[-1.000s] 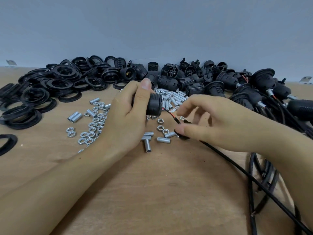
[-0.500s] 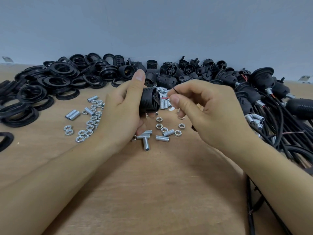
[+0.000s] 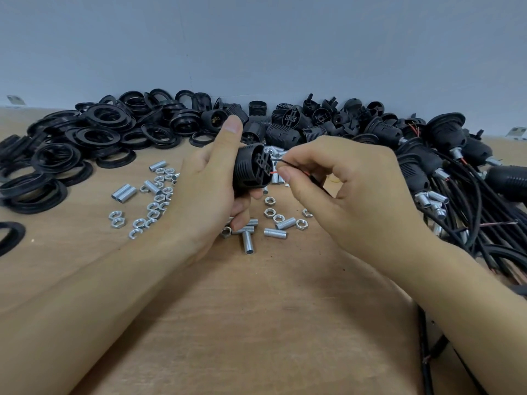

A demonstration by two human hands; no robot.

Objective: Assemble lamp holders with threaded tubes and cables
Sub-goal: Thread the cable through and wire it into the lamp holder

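In the middle of the frame the left hand (image 3: 205, 189) grips a black holder (image 3: 251, 169), fingers curled round its body, the ribbed end face turned to the right. Just right of that face the right hand (image 3: 350, 189) pinches the wires (image 3: 285, 166), a red and a black one, between thumb and forefinger. Their tips point left at the holder's end, almost touching it. The cable (image 3: 322, 186) runs back under the right palm. I think the wires must enter the holder's terminals next. Tubes (image 3: 275, 232) and nuts lie below on the counter (image 3: 256, 323).
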